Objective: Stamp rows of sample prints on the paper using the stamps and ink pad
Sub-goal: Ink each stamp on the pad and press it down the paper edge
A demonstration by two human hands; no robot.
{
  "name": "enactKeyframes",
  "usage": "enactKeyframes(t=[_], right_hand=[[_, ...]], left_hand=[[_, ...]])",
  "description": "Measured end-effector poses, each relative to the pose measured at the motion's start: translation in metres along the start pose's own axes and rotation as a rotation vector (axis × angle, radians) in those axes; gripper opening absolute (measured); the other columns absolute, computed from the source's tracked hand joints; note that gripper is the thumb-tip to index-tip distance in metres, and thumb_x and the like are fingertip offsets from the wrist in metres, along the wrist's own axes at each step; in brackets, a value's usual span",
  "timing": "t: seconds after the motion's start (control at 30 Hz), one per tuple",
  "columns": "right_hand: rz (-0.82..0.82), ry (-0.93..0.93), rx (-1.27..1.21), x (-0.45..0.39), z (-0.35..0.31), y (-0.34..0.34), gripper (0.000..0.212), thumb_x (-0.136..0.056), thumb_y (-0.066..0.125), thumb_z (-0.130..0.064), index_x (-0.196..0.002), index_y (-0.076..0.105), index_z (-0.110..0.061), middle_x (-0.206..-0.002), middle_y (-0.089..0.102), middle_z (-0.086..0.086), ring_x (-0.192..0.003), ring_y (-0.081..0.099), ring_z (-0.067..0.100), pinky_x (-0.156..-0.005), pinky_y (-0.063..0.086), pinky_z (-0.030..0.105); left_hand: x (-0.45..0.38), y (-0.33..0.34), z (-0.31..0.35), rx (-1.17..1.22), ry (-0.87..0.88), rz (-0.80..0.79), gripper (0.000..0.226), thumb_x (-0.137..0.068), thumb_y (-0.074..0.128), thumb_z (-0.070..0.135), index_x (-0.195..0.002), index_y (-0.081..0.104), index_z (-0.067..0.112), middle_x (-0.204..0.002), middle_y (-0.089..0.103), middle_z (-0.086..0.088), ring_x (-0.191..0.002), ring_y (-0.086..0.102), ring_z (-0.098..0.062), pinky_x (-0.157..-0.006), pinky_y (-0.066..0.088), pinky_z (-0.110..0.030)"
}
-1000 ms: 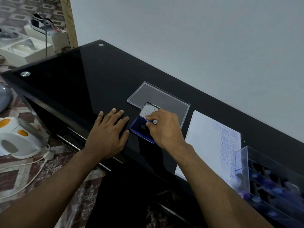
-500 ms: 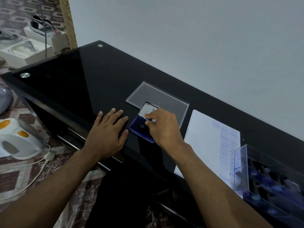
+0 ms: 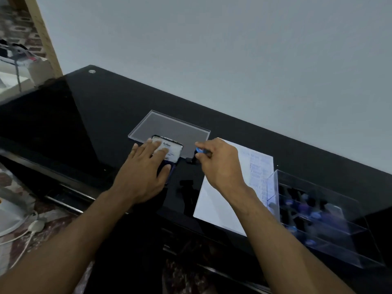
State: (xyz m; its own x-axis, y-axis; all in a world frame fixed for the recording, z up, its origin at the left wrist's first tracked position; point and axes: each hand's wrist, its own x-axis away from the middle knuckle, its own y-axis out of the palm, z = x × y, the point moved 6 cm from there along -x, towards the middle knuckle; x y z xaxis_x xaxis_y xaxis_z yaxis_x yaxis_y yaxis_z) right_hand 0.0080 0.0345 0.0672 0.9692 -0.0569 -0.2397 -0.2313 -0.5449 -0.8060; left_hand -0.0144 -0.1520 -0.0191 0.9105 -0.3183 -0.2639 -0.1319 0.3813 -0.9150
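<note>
The ink pad [image 3: 174,153], a blue case with a white-labelled lid, lies on the black glass table [image 3: 84,115]. My left hand [image 3: 142,175] rests on it, straight fingers across the lid and the thumb against the blue base. To its right my right hand [image 3: 220,164] pinches a small stamp [image 3: 199,151] with a blue top and a black foot, held just above the table between the pad and the paper. The white paper [image 3: 216,200] lies under my right wrist, with columns of faint blue prints [image 3: 257,168] along its right side.
A clear flat plastic lid [image 3: 169,126] lies behind the ink pad. At the right stands a clear tiered box [image 3: 318,213] holding several more stamps. The wall runs close behind the table. White appliances and a cable lie on the floor at the left.
My right hand lifted the stamp off the ink pad and moved it right, towards the paper. My left hand moved from the table onto the pad's lid. The view shifted right.
</note>
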Motion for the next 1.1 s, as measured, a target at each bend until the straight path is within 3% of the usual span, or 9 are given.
enactKeyframes(t=[0.13,0.27,0.5,0.67,1.1], right_hand=[[0.055,0.087,0.013,0.007,0.044,-0.021,0.029,-0.09,0.068,-0.016,-0.119,0.07,-0.02,-0.116,0.067,-0.002,-0.095,0.064,0.015,-0.088,0.045,0.016],[0.094,0.17,0.007,0.013,0.08,-0.043,0.027,-0.09,0.069,-0.015,-0.116,0.072,-0.017,-0.115,0.067,-0.002,-0.096,0.064,0.015,-0.095,0.05,0.025],[0.135,0.191,0.05,0.013,0.121,-0.066,0.017,-0.089,0.069,-0.013,-0.105,0.075,-0.014,-0.106,0.068,0.0,-0.088,0.066,0.016,-0.086,0.054,0.031],[0.129,0.183,0.099,0.001,0.138,-0.074,0.009,-0.09,0.068,-0.011,-0.092,0.074,-0.006,-0.098,0.067,0.006,-0.079,0.065,0.02,-0.079,0.056,0.034],[0.082,0.152,0.085,-0.047,0.161,-0.063,0.031,-0.092,0.066,-0.022,-0.122,0.069,-0.014,-0.115,0.066,0.001,-0.093,0.063,0.011,-0.088,0.048,0.017]], left_hand=[[-0.017,0.017,0.043,0.053,0.082,-0.023,0.061,-0.096,0.031,0.052,-0.145,0.046,0.02,-0.156,0.039,-0.006,-0.149,0.026,-0.025,-0.121,0.025,-0.052],[-0.031,0.036,0.078,0.089,0.115,-0.078,0.064,-0.095,0.029,0.055,-0.149,0.041,0.023,-0.161,0.032,-0.004,-0.153,0.018,-0.023,-0.123,0.019,-0.051],[-0.051,0.058,0.111,0.087,0.159,-0.106,0.061,-0.097,0.032,0.051,-0.149,0.043,0.021,-0.16,0.034,-0.004,-0.153,0.019,-0.024,-0.125,0.012,-0.05],[-0.069,0.076,0.117,0.071,0.176,-0.142,0.067,-0.095,0.023,0.054,-0.15,0.042,0.02,-0.161,0.033,-0.005,-0.153,0.019,-0.025,-0.125,0.01,-0.05],[-0.136,0.102,0.123,0.0,0.187,-0.2,0.071,-0.093,0.022,0.055,-0.155,0.034,0.021,-0.165,0.024,-0.004,-0.154,0.012,-0.025,-0.125,0.007,-0.052]])
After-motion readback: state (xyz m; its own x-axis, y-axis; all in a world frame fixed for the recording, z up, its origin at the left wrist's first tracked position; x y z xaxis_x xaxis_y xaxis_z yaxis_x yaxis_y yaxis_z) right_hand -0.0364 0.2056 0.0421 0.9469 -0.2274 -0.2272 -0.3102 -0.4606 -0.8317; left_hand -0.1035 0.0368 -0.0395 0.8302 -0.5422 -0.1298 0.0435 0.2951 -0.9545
